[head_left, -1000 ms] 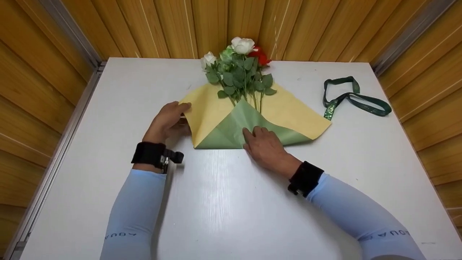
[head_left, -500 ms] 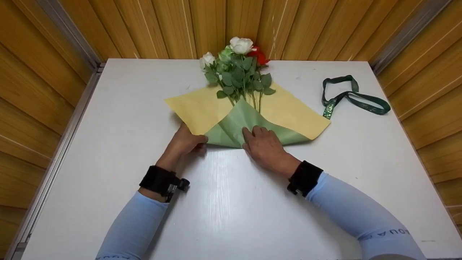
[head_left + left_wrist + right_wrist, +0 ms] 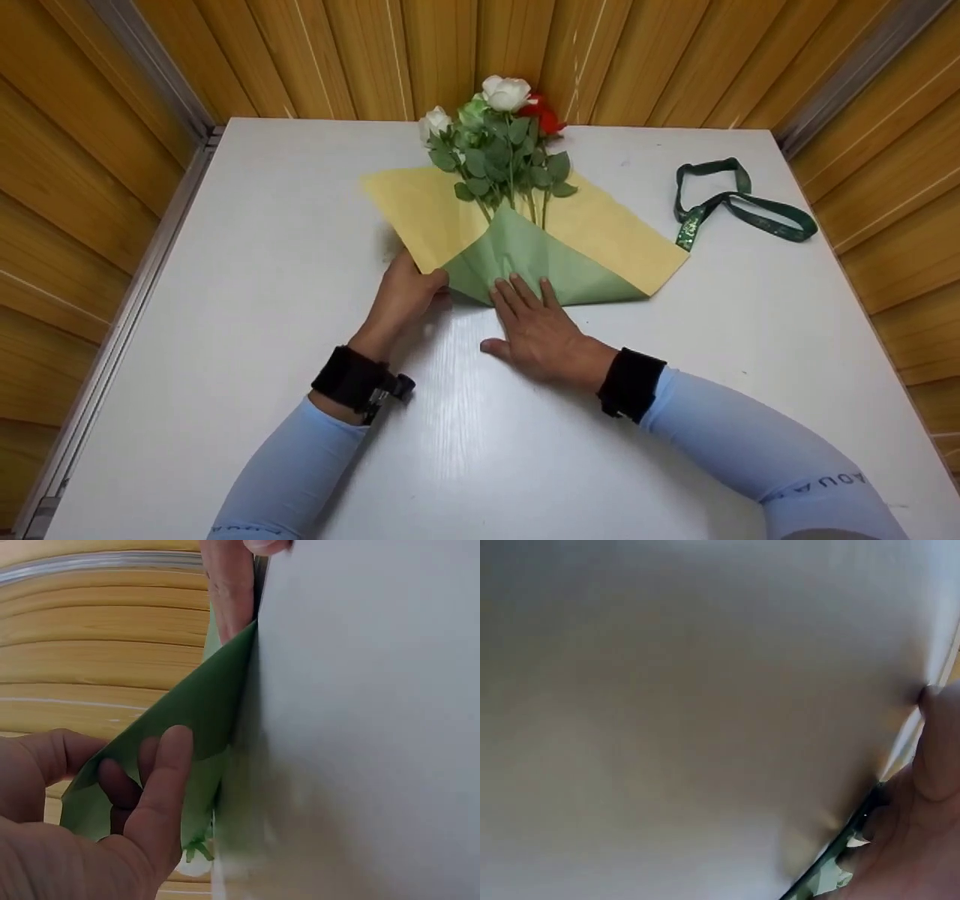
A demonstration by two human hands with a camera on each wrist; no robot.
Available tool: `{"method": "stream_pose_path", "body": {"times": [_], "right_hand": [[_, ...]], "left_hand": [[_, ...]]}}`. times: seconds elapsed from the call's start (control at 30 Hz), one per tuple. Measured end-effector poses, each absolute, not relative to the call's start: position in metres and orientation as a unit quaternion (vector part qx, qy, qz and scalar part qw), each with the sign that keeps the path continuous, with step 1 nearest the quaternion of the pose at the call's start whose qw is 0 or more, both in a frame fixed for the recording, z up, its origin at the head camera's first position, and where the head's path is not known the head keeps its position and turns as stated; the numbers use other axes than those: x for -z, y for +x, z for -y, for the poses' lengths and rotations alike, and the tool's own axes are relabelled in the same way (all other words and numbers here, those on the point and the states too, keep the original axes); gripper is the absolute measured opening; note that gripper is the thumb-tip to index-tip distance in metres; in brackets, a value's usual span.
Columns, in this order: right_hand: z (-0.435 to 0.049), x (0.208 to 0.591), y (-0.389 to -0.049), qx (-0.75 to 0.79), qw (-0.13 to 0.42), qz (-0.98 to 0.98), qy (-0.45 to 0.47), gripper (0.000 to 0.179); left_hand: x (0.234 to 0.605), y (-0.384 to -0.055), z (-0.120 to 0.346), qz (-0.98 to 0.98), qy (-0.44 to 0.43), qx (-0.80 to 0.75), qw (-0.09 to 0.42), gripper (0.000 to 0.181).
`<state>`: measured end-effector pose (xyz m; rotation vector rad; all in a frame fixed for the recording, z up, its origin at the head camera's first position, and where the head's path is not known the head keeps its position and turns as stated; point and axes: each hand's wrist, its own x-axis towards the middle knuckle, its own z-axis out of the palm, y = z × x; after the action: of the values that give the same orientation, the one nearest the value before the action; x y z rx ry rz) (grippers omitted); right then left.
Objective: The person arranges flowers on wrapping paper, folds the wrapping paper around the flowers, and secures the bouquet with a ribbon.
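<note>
A sheet of wrapping paper, yellow (image 3: 607,225) inside and green (image 3: 517,247) outside, lies on the table with its near part folded up. Over the fold's tip, a bunch of roses (image 3: 491,142) in white, pale green and red rests with its lower stems hidden. My left hand (image 3: 405,296) pinches the paper's lifted left edge, thumb on top and fingers underneath; the left wrist view shows those fingers (image 3: 161,795) against the green side. Flat on the green fold's near edge, my right hand (image 3: 536,330) presses with straight, spread fingers and the thumb out on the table.
A dark green ribbon (image 3: 772,217) with a glittery pattern lies looped on the right of the white table (image 3: 225,300), near the paper's right corner. Wood-look panels (image 3: 337,60) stand behind and at both sides.
My left hand has moved from the paper's left corner to its near-left edge and lifted it inward. My right hand has gone from bent fingers on the fold to flat, spread ones.
</note>
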<state>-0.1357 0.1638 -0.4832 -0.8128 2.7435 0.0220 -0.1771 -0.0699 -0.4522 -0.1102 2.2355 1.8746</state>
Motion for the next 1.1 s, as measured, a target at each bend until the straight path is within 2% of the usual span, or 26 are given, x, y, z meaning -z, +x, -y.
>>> {"method": "stream_pose_path", "body": {"times": [0.1, 0.2, 0.27, 0.43, 0.57, 0.73, 0.87, 1.1], "right_hand": [[-0.165, 0.485, -0.136, 0.004, 0.140, -0.951, -0.277, 0.094], [-0.166, 0.487, -0.137, 0.011, 0.138, -0.951, -0.277, 0.094], [-0.166, 0.488, -0.137, 0.012, 0.139, -0.951, -0.276, 0.094], [-0.168, 0.488, -0.135, 0.030, 0.116, -0.955, -0.270, 0.098], [-0.171, 0.486, -0.131, 0.026, 0.083, -0.965, -0.249, 0.101], [-0.171, 0.486, -0.129, 0.035, 0.110, -0.962, -0.246, 0.102], [-0.172, 0.486, -0.129, 0.046, 0.125, -0.961, -0.244, 0.102], [-0.170, 0.487, -0.126, 0.044, 0.085, -0.967, -0.237, 0.101]], "left_hand": [[0.445, -0.179, 0.056, -0.785, -0.018, -0.612, 0.094, 0.059], [0.442, -0.180, 0.042, -0.817, -0.007, -0.568, 0.099, 0.078], [0.444, -0.183, 0.036, -0.844, 0.008, -0.526, 0.100, 0.081], [0.448, -0.187, 0.028, -0.889, 0.023, -0.451, 0.079, 0.074], [0.444, -0.186, 0.023, -0.889, 0.021, -0.451, 0.073, 0.077], [0.434, -0.187, 0.007, -0.899, 0.050, -0.430, 0.067, 0.077], [0.427, -0.192, -0.017, -0.910, 0.108, -0.398, 0.053, 0.073], [0.427, -0.202, -0.050, -0.945, 0.176, -0.275, 0.015, 0.048]]}}
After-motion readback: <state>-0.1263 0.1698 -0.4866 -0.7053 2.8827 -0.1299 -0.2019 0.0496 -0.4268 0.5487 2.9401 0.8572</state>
